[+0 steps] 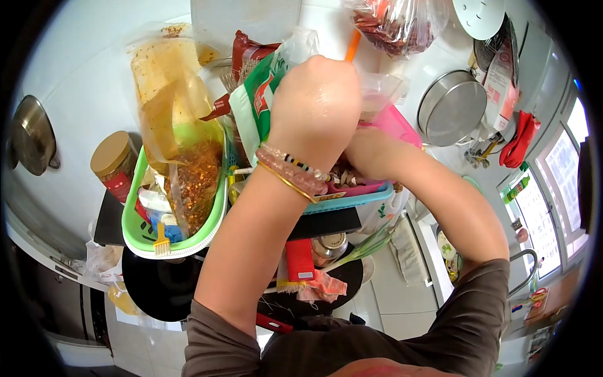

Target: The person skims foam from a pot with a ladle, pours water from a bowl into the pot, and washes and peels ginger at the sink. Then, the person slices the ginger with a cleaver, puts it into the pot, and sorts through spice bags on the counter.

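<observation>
My left hand (pixel 317 94) is raised over the middle of the baskets, its back toward me and its fingers curled out of sight. Whatever it grips is hidden. A green and white package (pixel 256 97) stands right beside it. Lower and to the right, my right hand (pixel 372 154) reaches into a pink basket (pixel 404 127); its fingertips are hidden. Small brownish pieces (pixel 345 177) lie in that basket below the wrist. A light blue basket (pixel 352 202) sits under the pink one. Clear plastic (pixel 380 94) shows behind both hands.
At left, a green basket (pixel 135 235) holds a bag of chili flakes (pixel 196 191) and a small yellow brush (pixel 162 242). Beside it stands a brown-lidded jar (pixel 115 160). A round metal sieve (pixel 452 107) hangs at right. Below are a red box (pixel 299 261) and a glass jar (pixel 328 248).
</observation>
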A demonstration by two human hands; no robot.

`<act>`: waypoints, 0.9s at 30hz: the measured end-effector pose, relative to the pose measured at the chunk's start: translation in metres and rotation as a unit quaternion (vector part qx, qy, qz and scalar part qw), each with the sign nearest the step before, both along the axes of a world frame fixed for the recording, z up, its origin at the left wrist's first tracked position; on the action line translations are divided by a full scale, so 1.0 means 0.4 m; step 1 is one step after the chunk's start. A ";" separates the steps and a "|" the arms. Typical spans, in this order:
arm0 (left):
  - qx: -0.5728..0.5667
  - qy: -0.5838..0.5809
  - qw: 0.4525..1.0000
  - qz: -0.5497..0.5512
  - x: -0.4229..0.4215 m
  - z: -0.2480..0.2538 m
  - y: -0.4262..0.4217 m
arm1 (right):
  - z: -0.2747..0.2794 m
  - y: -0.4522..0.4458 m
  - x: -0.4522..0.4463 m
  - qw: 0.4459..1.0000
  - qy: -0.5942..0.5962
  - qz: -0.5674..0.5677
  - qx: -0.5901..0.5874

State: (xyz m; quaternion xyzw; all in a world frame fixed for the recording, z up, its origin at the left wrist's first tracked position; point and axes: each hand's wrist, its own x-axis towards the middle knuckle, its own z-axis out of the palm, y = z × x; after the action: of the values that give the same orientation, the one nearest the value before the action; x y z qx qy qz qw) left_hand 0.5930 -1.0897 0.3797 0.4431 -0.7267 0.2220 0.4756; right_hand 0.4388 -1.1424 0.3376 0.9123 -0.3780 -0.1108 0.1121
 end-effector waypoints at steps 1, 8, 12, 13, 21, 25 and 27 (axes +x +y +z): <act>-0.003 0.001 1.000 -0.001 0.003 -0.002 -0.003 | 0.020 0.010 0.004 1.000 -0.003 -0.004 0.011; 0.006 0.014 1.000 0.003 0.003 0.001 -0.004 | 0.047 0.056 0.013 0.993 -0.073 -0.042 0.077; 0.001 0.018 1.000 0.016 0.006 0.003 -0.002 | 0.007 0.029 -0.002 0.999 -0.034 0.005 -0.025; -0.004 0.010 1.000 0.024 0.007 0.003 -0.002 | 0.006 0.025 -0.002 0.999 -0.021 0.007 -0.043; -0.038 0.050 0.998 0.027 0.013 0.000 -0.011 | -0.004 -0.009 0.050 0.993 -0.026 -0.078 -0.088; -0.032 0.051 0.997 0.047 0.014 0.002 -0.011 | -0.063 -0.078 0.054 0.988 -0.093 -0.022 -0.124; -0.036 0.045 0.997 0.044 0.015 0.003 -0.013 | -0.058 -0.086 0.068 0.985 -0.100 -0.048 -0.134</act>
State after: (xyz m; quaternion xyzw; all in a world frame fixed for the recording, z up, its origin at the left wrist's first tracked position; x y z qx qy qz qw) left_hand 0.5990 -1.0950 0.3808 0.4670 -0.6761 0.2482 0.5130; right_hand 0.4662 -1.1769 0.3144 0.8761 -0.4424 0.0269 0.1896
